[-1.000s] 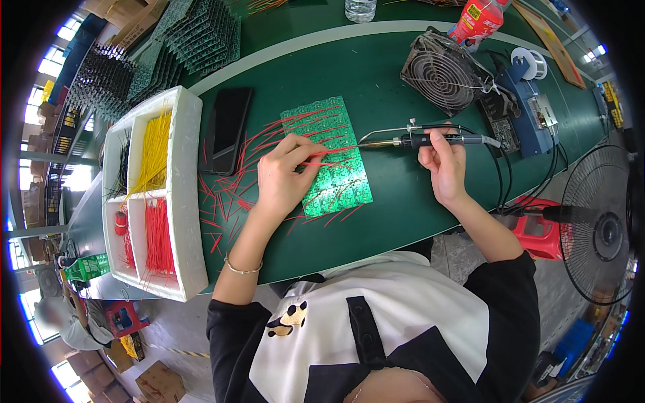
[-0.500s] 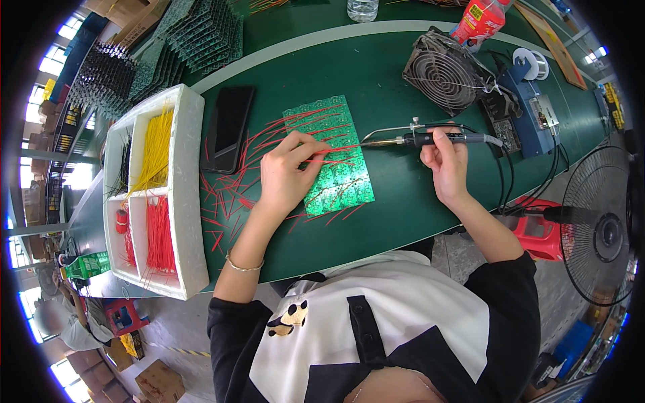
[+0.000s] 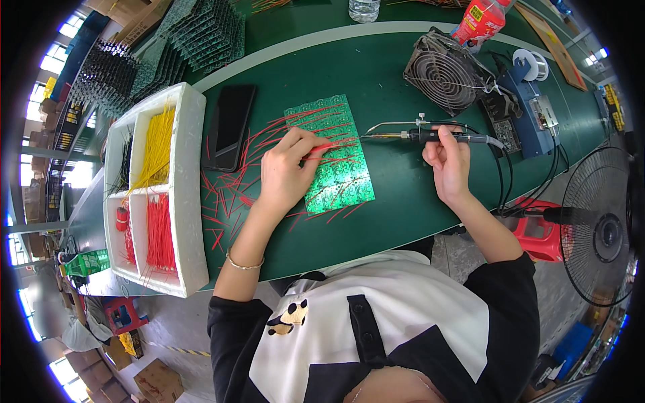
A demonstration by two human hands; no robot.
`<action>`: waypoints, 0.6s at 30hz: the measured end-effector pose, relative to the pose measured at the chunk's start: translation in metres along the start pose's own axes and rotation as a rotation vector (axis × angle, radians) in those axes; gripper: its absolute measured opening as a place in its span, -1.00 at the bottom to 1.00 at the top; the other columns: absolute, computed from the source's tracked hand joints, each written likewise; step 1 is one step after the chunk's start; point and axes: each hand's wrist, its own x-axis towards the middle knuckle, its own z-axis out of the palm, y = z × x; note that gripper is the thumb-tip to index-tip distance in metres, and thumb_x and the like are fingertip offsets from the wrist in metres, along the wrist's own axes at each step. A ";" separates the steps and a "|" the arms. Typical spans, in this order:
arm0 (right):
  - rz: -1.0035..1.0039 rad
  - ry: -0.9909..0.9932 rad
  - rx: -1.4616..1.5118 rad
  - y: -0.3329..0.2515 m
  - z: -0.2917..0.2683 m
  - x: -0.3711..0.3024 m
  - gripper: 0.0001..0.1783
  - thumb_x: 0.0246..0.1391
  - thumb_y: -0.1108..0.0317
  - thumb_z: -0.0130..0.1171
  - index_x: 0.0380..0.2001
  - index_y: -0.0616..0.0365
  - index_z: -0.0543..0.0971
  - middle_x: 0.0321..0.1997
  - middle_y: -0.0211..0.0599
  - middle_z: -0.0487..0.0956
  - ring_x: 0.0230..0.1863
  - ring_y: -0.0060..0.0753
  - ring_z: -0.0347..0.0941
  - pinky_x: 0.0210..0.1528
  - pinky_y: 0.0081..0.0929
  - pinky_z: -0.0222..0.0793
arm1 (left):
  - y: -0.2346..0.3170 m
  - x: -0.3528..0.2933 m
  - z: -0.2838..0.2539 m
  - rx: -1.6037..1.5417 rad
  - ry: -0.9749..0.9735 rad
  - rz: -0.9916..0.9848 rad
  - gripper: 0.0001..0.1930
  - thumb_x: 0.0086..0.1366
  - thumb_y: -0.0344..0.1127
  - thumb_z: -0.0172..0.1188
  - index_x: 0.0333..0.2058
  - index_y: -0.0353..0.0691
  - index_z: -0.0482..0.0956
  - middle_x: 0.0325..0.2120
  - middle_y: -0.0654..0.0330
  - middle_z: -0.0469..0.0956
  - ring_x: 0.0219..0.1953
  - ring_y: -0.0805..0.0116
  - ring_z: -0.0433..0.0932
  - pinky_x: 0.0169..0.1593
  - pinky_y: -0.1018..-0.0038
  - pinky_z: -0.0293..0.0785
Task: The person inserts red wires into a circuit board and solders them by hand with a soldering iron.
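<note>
A green circuit board panel point(image 3: 353, 178) lies on the bench before me, with several red wires across it, some reaching past its edges. Over its left part, my left hand point(image 3: 287, 168) is closed, thumb and forefinger pinching a red wire point(image 3: 330, 146) that runs over the board. My right hand point(image 3: 449, 164), to the right of the panel, grips a soldering iron point(image 3: 423, 136) by its black handle. Its tip points left at the panel's right edge, near the wire's end; whether they touch I cannot tell. A thin metal solder feed tube point(image 3: 393, 123) runs above the tip.
Loose red wires point(image 3: 232, 198) are strewn left of the board, by a black phone point(image 3: 230, 127). A white foam box point(image 3: 191, 221) holds yellow, red and black wires. Beyond are stacked boards point(image 3: 208, 33), a small fan point(image 3: 443, 74), a blue soldering station point(image 3: 531, 107) and bottles.
The soldering iron has shifted slightly away and turned a little, its feed tube now further from the board. My left hand stays almost in place, still pinching the wire.
</note>
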 end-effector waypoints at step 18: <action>-0.031 -0.006 -0.010 0.003 -0.002 0.000 -0.83 0.14 0.28 -0.04 -0.34 0.18 0.38 -0.70 -0.41 0.34 -0.73 -0.75 0.10 -0.72 -0.78 -0.10 | -0.003 -0.018 -0.081 -0.193 0.300 -0.298 -0.92 0.26 -0.45 -0.08 -0.31 -0.35 0.31 -0.70 0.25 0.36 -0.65 0.60 0.27 -0.54 0.65 0.19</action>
